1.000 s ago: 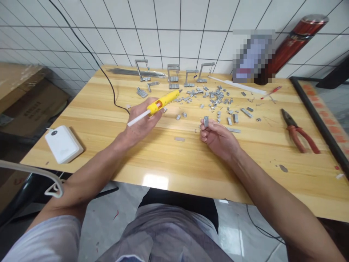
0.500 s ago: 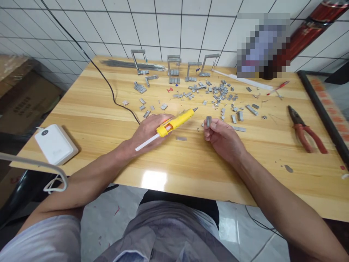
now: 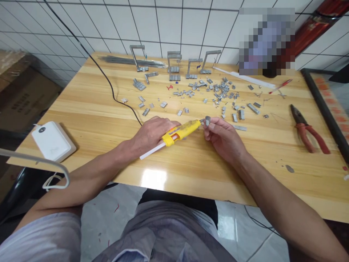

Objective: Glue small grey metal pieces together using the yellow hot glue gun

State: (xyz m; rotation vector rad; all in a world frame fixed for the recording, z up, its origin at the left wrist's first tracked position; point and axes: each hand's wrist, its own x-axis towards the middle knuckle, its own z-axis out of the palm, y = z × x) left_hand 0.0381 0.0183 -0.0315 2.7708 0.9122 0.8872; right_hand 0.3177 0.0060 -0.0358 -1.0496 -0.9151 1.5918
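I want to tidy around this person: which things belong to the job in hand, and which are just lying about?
In the job:
glue gun, in the left hand
metal piece, in the right hand
probably the loose pieces and frames

Apparently just lying about:
pliers
pen
white box
flask

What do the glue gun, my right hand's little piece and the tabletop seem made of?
Glue gun: probably smooth plastic, going by its yellow, moulded-looking body. Little piece: likely metal, grey with a dull sheen. Tabletop: wood or wood-look laminate, glossy; grain and a bright reflection show.
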